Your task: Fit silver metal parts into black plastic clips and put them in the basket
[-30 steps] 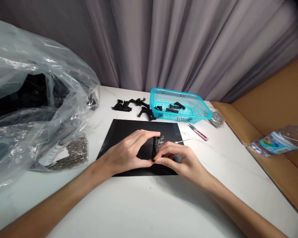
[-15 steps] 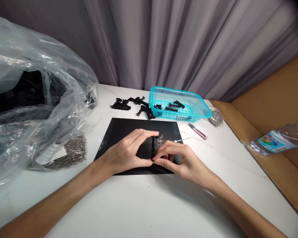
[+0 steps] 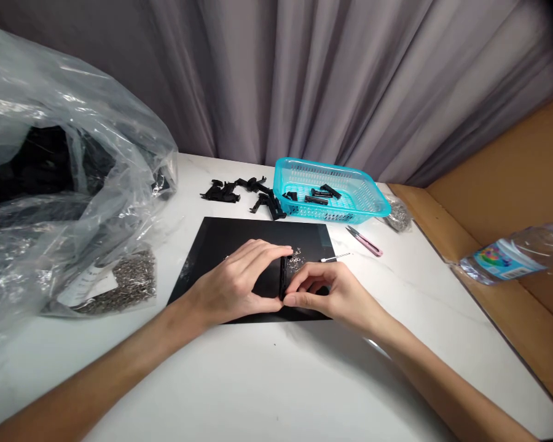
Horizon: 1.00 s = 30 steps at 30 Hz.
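My left hand (image 3: 239, 276) grips a narrow black plastic part (image 3: 283, 279) by its two ends, the thumb at the near end and the fingertips at the far end. The part is held over a black mat (image 3: 239, 230). My right hand (image 3: 327, 288) is pinched closed against the part's near end; whatever lies between its thumb and index finger is hidden. Just beyond the right fingers, a small heap of tiny metal pieces (image 3: 297, 260) is scattered on the mat.
Behind the mat stand a blue plastic basket (image 3: 378, 205) holding several black parts and a pile of more black parts (image 3: 221, 191). Pink-handled snips (image 3: 365, 241) and a thin white-handled tool (image 3: 335, 258) lie right. Bags (image 3: 133, 276) crowd the left; a bottle (image 3: 507, 261) lies right.
The whole view has shifted slightly. My right fingertips have moved a little at the near end of the black part, while my left hand keeps the same hold on it.
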Motion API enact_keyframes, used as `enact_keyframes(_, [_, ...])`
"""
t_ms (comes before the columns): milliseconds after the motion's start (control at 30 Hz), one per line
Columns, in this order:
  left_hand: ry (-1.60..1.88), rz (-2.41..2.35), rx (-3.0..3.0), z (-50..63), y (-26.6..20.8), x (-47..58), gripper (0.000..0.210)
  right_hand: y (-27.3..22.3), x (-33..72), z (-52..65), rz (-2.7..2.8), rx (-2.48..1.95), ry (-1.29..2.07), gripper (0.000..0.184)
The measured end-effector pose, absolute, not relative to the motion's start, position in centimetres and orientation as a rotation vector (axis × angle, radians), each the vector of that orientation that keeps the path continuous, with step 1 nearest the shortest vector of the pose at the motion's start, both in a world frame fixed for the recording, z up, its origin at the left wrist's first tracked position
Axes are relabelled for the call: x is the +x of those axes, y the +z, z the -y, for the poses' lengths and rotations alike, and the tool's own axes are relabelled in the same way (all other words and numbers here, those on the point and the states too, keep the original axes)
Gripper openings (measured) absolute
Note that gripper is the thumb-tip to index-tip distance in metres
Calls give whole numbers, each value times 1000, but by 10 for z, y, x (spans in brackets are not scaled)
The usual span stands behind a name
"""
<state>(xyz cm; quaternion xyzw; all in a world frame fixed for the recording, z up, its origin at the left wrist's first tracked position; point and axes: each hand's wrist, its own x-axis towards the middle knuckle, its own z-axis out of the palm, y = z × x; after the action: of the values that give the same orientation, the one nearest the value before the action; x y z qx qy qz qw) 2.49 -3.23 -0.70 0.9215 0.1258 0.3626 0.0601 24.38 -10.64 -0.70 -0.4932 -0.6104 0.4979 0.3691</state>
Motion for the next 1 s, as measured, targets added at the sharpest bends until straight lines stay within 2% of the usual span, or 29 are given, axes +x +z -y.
enact_keyframes(267, [1181, -250, 2881, 29, -13, 27, 62, -11, 239, 110, 1589, -1231, 1188, 25])
enact_keyframes(600, [1068, -504, 2657, 33, -22, 27, 63, -1, 254, 105, 1674, -1149, 1295, 22])
enact_keyframes(1000, [1099, -446, 2710, 33, -22, 30, 62, -6, 251, 107, 1612, -1232, 1392, 28])
